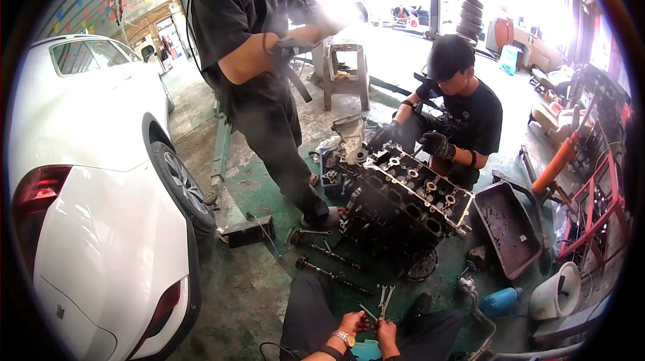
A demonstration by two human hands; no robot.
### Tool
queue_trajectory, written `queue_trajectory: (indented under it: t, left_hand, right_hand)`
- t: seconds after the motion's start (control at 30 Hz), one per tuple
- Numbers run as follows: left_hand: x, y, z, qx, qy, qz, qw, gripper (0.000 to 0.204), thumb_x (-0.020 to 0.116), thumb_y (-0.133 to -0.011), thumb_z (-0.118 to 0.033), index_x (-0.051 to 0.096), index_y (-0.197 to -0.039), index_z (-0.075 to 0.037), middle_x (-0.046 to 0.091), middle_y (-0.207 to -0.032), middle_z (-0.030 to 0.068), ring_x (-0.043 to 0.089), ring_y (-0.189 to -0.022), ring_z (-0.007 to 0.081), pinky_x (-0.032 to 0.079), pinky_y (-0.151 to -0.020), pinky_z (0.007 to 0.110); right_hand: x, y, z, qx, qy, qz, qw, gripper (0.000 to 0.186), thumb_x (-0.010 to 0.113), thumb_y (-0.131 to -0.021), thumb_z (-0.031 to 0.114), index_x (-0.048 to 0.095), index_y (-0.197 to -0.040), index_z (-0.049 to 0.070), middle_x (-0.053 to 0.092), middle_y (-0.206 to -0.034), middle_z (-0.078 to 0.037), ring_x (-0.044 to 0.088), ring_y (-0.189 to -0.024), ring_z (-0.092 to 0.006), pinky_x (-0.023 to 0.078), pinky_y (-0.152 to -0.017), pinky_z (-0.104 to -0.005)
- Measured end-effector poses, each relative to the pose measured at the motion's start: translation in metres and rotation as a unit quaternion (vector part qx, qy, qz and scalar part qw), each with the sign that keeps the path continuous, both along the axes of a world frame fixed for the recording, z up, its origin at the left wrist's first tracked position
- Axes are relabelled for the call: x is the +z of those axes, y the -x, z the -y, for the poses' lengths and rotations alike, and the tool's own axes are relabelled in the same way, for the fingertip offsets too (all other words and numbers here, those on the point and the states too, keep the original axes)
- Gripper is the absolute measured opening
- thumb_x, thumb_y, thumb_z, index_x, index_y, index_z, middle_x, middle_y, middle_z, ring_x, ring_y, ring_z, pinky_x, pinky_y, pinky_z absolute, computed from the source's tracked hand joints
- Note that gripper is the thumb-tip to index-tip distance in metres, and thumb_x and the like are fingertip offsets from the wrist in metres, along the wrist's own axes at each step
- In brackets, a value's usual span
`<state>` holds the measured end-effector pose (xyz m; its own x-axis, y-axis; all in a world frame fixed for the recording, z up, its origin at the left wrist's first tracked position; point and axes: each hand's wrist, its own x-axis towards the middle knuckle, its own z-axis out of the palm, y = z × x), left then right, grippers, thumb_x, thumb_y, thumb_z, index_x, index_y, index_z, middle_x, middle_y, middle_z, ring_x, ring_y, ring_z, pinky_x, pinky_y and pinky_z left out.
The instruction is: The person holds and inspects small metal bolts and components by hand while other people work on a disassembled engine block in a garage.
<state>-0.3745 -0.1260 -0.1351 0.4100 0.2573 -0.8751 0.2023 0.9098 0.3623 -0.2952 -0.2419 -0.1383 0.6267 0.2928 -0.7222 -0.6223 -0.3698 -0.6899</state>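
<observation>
My left hand (352, 324), with a wristwatch, and my right hand (385, 329) are close together at the bottom of the head view, between my knees. Both grip thin metal wrenches (381, 302) that stick up toward a dark, greasy engine block (403, 206) on the floor in front of me. A long camshaft (334, 275) lies on the green floor just beyond my left knee. A crouching person in black, wearing gloves (437, 142), has both hands on the far side of the engine.
A white car (87, 179) fills the left side. A standing person in black (262, 78) is behind the engine. A dark metal tray (507, 226), a white bucket (554, 294), a blue bottle (500, 300) and a red frame (594, 213) are at the right.
</observation>
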Motion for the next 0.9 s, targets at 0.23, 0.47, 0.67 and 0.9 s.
queue_trajectory:
  t: [0.23,0.47,0.67,0.9]
  left_hand:
    - [0.001,0.001,0.001,-0.002,-0.011,-0.002,1.000,0.021,0.058,-0.094,-0.025,0.059,-0.085,-0.006,0.065,-0.071,0.0077,0.063,-0.061,0.0215,0.052,-0.054,0.035]
    - [-0.001,0.000,0.001,0.002,-0.008,-0.008,1.000,0.021,0.058,-0.093,-0.025,0.059,-0.084,-0.006,0.065,-0.071,0.0085,0.063,-0.060,0.0217,0.052,-0.053,0.035]
    - [-0.004,0.001,0.001,0.005,-0.007,-0.003,1.000,0.021,0.058,-0.093,-0.025,0.059,-0.084,-0.006,0.065,-0.072,0.0085,0.063,-0.060,0.0218,0.052,-0.052,0.034]
    - [-0.005,-0.001,0.000,-0.005,-0.001,-0.009,1.000,0.021,0.058,-0.093,-0.025,0.059,-0.086,-0.006,0.065,-0.072,0.0082,0.063,-0.060,0.0219,0.052,-0.053,0.035]
  right_hand:
    - [0.005,0.000,-0.002,0.008,-0.005,0.017,1.000,0.030,0.055,-0.094,0.025,0.058,-0.075,0.002,0.062,-0.063,-0.009,0.052,-0.047,-0.0154,0.038,-0.043,-0.0289]
    - [0.000,-0.001,-0.001,0.012,-0.001,0.008,1.000,0.029,0.055,-0.093,0.025,0.062,-0.082,-0.001,0.064,-0.066,-0.009,0.057,-0.052,-0.0166,0.043,-0.047,-0.0316]
    - [-0.006,0.000,0.000,0.020,0.009,0.023,0.999,0.029,0.055,-0.093,0.025,0.062,-0.083,-0.001,0.064,-0.067,-0.008,0.058,-0.053,-0.0166,0.043,-0.048,-0.0313]
    - [-0.004,0.001,0.000,0.007,0.011,0.015,1.000,0.029,0.055,-0.093,0.026,0.061,-0.079,0.001,0.064,-0.066,-0.009,0.056,-0.051,-0.0159,0.042,-0.046,-0.0321]
